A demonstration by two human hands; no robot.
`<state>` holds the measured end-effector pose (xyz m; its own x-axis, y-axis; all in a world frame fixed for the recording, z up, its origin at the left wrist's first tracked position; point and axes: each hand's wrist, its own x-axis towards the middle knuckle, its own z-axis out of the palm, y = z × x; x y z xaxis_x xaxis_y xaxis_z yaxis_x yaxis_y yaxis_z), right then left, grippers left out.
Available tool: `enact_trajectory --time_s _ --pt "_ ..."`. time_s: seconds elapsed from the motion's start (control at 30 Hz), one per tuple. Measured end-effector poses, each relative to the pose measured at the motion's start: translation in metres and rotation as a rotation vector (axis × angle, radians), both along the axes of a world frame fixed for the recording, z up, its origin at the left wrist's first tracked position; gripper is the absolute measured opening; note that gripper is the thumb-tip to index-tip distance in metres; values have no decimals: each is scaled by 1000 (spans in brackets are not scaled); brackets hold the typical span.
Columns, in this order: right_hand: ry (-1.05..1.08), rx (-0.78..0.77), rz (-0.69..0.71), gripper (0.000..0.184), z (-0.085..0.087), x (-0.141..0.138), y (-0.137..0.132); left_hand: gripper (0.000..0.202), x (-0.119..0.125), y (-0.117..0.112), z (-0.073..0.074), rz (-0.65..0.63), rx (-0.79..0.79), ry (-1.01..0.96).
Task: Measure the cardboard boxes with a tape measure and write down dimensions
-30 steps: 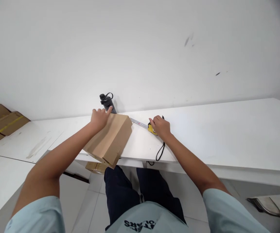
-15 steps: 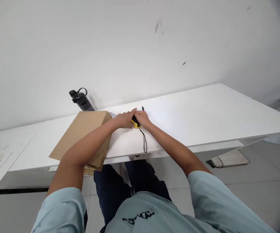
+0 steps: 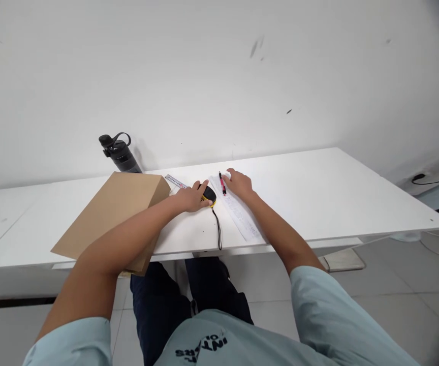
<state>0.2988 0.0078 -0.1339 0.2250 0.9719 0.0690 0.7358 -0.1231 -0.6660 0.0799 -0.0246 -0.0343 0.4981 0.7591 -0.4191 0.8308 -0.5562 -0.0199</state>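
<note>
My left hand (image 3: 194, 197) grips a black and yellow tape measure (image 3: 209, 195), fingers over its top and thumb along its near side. Its pulled-out blade (image 3: 174, 181) runs left toward a brown cardboard box (image 3: 108, 216), and a black wrist strap (image 3: 218, 231) trails to the table's front edge. Over a sheet of written paper (image 3: 242, 217) is my right hand (image 3: 239, 184), with thumb and forefinger apart. A red and black pen (image 3: 222, 184) lies on that sheet right beside the thumb; whether they touch I cannot tell.
A dark water bottle (image 3: 122, 156) with a carry loop stands behind the box, near the wall. The white table (image 3: 318, 198) stretches to the right, its front edge just ahead of my legs. A cable (image 3: 429, 180) shows at the far right.
My right hand has come off the tape measure and moved right to the pen, uncovering the paper. My left hand stays on the tape measure. The view has shifted slightly.
</note>
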Motion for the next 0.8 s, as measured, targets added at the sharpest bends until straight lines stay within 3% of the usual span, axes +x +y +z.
enact_trajectory --time_s 0.2,0.37,0.43,0.57,0.8 --pt "-157 -66 103 53 -15 -1 18 83 3 -6 0 89 -15 -4" --pt "-149 -99 -5 60 -18 0 17 75 3 -8 2 45 54 -27" --pt "-103 -96 -55 56 -17 3 15 75 3 -7 3 37 41 -41" --pt "76 -40 -54 27 -13 18 6 74 4 -5 5 51 10 -66" --pt "405 227 -20 30 -12 44 -25 72 6 -4 5 51 -9 -80"
